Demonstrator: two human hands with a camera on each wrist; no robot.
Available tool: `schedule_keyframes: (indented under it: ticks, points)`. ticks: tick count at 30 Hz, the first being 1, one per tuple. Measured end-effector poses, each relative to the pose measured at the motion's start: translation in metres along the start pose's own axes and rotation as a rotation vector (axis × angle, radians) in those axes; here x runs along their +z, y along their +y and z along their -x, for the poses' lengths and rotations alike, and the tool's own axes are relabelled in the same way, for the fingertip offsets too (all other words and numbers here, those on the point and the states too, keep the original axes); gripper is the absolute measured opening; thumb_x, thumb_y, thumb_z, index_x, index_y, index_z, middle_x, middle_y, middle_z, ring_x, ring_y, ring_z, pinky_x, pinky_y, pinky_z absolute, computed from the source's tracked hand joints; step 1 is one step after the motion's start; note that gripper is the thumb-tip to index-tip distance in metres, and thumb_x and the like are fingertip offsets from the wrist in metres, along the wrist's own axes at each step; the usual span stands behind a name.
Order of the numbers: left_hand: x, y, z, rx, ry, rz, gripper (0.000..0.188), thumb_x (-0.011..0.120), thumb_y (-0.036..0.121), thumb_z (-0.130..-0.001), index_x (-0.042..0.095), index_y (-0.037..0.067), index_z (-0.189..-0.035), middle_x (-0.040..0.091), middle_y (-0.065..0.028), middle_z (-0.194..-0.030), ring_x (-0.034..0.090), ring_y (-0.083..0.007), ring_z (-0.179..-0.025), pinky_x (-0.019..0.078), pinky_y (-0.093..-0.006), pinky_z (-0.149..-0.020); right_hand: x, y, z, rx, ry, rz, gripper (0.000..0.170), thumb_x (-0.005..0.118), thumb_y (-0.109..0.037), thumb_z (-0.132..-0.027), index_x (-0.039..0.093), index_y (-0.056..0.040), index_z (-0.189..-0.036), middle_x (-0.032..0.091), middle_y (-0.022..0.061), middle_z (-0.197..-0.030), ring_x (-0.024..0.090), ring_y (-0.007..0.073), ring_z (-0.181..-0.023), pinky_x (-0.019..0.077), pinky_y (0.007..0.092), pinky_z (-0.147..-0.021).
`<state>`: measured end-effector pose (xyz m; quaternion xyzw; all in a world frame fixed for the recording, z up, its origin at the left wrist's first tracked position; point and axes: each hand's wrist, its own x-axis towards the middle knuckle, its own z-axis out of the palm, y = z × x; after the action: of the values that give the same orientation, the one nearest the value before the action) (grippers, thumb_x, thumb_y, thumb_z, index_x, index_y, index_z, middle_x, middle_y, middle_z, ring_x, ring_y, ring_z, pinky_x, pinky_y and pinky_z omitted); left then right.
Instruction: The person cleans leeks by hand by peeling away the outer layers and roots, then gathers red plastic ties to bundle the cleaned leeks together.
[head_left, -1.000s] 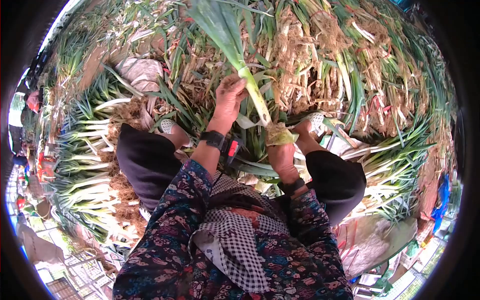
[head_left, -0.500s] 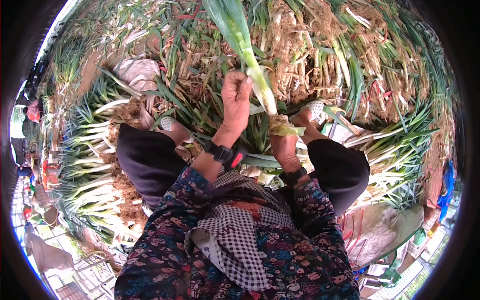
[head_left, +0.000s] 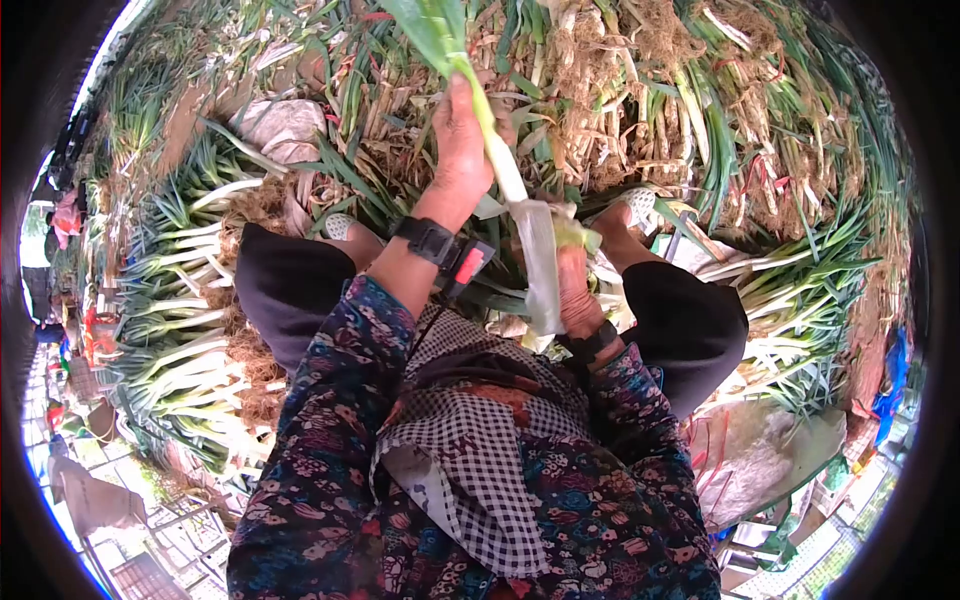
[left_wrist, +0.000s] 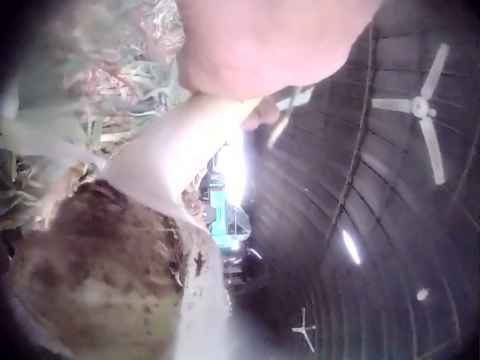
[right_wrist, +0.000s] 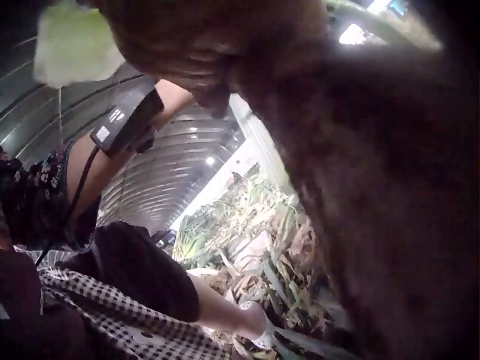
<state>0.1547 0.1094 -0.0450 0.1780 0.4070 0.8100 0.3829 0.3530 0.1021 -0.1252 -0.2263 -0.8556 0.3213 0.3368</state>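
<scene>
My left hand (head_left: 465,145) grips a large leek (head_left: 502,165) by its stalk, thumb along the near side, the green leaves (head_left: 425,30) rising past the hand. The leek slants down toward my right hand (head_left: 576,285), which holds peeled outer leek layers (head_left: 568,232) beside its lower end. A pale, thin strip of skin (head_left: 541,265) hangs from that end, covering the root. The white stalk (left_wrist: 161,146) shows below my left hand in the left wrist view, above a brown, dirt-specked layer (left_wrist: 97,259). In the right wrist view a light green leaf piece (right_wrist: 71,45) sticks out beside my right hand.
Trimmed leeks (head_left: 180,350) lie in rows at left, more leeks (head_left: 790,330) at right. Ahead is a large heap of rooty leeks (head_left: 600,110). My feet in white shoes (head_left: 632,207) stand at its edge. A pale sack (head_left: 765,460) lies at lower right.
My left hand first loosened on the stalk, and now grips it higher up. A pale strip of skin now hangs down from the leek's lower end beside my right hand.
</scene>
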Motion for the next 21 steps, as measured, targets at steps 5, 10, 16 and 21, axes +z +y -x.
schedule_keyframes:
  ticks: [5,10,16,21]
  points:
    - [0.007,0.013,-0.005,0.117,0.277,-0.045,0.056,0.047,0.057,-0.091,0.05,0.003,-0.107,0.046,-0.0038,-0.062,0.041,-0.0142,-0.045,0.0347,-0.0294,-0.041,0.009,-0.033,-0.032,0.288,-0.053,-0.642,0.032,0.057,-0.003,-0.089,0.051,-0.0015,-0.121,0.061,0.0072,-0.1,0.059,0.0158,-0.092,0.0502,0.031,-0.084]
    - [-0.022,0.049,-0.03,0.185,0.303,-0.014,0.049,0.048,0.055,-0.092,0.049,0.006,-0.095,0.045,-0.0047,-0.059,0.041,-0.016,-0.041,0.0356,-0.0299,-0.038,0.007,-0.074,-0.056,0.014,0.054,-0.435,0.015,0.05,-0.002,-0.094,0.06,0.0015,-0.104,0.062,0.0105,-0.091,0.059,0.0201,-0.089,0.0455,0.0327,-0.083]
    - [-0.082,0.127,-0.073,0.193,0.388,0.052,0.042,0.046,0.05,-0.094,0.046,0.008,-0.094,0.048,-0.0053,-0.063,0.045,-0.0176,-0.049,0.0391,-0.0334,-0.044,-0.013,-0.067,-0.011,-0.043,-0.246,-0.369,0.028,0.051,0.0,-0.09,0.051,0.0027,-0.118,0.053,0.0239,-0.12,0.049,0.0388,-0.117,0.039,0.0422,-0.098]
    - [-0.122,0.174,-0.067,0.226,0.435,0.139,0.044,0.041,0.05,-0.096,0.047,0.006,-0.094,0.046,-0.005,-0.067,0.044,-0.0172,-0.055,0.0396,-0.0331,-0.048,-0.056,-0.069,0.029,0.029,-0.406,-0.216,0.028,0.046,0.012,-0.083,0.052,-0.001,-0.107,0.052,0.0148,-0.098,0.053,0.0312,-0.09,0.0439,0.0378,-0.076]
